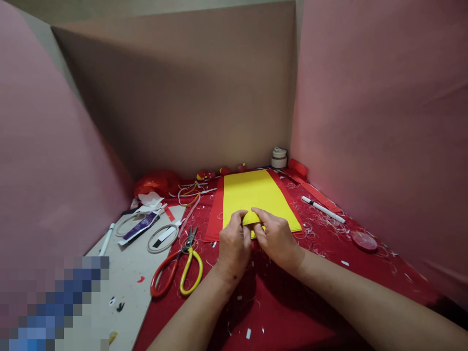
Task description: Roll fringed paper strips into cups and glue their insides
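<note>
Between my two hands is a small yellow piece with a ridged, fringed-looking edge (251, 218), bent into a curve. My left hand (234, 241) is closed on its left end, thumb and fingers pinching it. On the other end, my right hand (275, 236) is closed in the same way. Both hands are above the near edge of a stack of yellow sheets (252, 195), which lies on wider red sheets (216, 209). To the left of my left hand lie scissors (189, 243) with one red and one yellow handle, their blades pointing away from me.
A pale board (127, 273) at left holds a purple packet (141, 228), a grey ring (164, 238) and scraps. A white pen (323, 209) and a round pink lid (364, 241) lie at right. Threads litter the red cloth (285, 312). A white jar (279, 158) stands behind, near tall panels.
</note>
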Motion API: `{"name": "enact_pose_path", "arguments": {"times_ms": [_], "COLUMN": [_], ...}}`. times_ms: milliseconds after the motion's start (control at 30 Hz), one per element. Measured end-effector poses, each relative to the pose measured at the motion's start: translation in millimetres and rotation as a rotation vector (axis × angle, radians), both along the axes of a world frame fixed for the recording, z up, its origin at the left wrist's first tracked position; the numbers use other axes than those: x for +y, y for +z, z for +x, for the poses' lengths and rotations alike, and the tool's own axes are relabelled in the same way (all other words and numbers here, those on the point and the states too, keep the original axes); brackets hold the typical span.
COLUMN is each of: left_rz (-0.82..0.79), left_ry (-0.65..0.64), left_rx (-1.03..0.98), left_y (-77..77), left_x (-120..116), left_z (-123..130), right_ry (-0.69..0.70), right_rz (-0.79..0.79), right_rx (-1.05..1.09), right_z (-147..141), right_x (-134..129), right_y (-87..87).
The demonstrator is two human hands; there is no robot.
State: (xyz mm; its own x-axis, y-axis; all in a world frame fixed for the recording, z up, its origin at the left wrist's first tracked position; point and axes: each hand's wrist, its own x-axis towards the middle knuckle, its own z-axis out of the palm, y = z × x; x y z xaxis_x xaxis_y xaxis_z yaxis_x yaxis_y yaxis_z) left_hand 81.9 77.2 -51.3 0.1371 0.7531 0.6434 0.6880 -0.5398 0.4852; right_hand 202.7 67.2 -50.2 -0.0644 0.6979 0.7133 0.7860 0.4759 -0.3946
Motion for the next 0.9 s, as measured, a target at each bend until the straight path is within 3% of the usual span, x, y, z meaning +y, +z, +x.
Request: {"name": "enact_pose_path", "arguments": {"times_ms": [200, 667, 900], "left_rz": [-0.098, -0.060, -0.043], "left_ry": [-0.001, 0.021, 0.034], "left_rx": [-0.038, 0.050, 0.130], "left_y": [0.9, 2.4, 0.3], "left_x": [1.2, 0.0, 2.4], "left_z": [0.4, -1.3, -0.5], "right_ry": [-0.021, -0.003, -0.022], "right_rz": [-0.054, 0.023, -0.066], "right_rx": [0.005, 0.013, -0.050], "right_z": [1.8, 0.0, -0.9], "right_x": [1.8, 3.4, 3.1], "right_y": [0.9, -3.9, -4.1]}}
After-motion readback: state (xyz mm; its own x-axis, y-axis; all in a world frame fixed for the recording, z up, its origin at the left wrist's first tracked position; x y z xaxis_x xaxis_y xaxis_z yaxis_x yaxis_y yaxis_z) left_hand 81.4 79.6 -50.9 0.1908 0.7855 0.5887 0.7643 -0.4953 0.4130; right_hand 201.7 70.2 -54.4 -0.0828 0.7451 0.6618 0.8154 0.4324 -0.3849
